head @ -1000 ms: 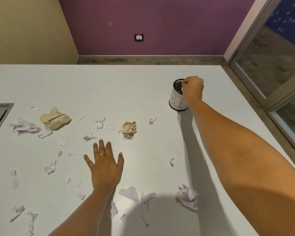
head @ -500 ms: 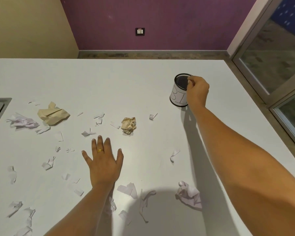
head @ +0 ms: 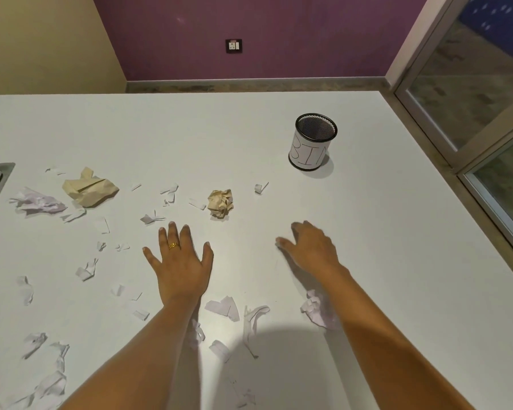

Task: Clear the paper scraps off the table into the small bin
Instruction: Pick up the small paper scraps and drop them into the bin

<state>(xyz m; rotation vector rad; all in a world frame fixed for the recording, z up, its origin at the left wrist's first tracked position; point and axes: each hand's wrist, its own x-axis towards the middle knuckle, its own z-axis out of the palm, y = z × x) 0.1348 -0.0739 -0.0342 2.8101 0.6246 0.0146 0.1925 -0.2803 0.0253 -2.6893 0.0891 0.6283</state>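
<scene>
Near the middle of the white tabletop [head: 249,128] I see the left hand [head: 182,264] lying flat, palm down, fingers spread and holding nothing, with a gold ring [head: 174,245] on one finger. To its right the right hand [head: 311,247] is low over the surface and motion-blurred. Its fingers are loosely extended toward the left, and I can make out nothing gripped in it. A crumpled lilac paper wad [head: 316,310] lies against the right forearm. Beyond the left hand's fingertips sits a small crumpled tan paper ball [head: 220,202]. A larger crumpled tan sheet [head: 89,187] lies far left. Torn white paper scraps [head: 86,272] litter the left and near areas. The small black mesh bin [head: 308,152], wrapped in white paper lettered BIN, stands upright far right, well apart from both hands.
</scene>
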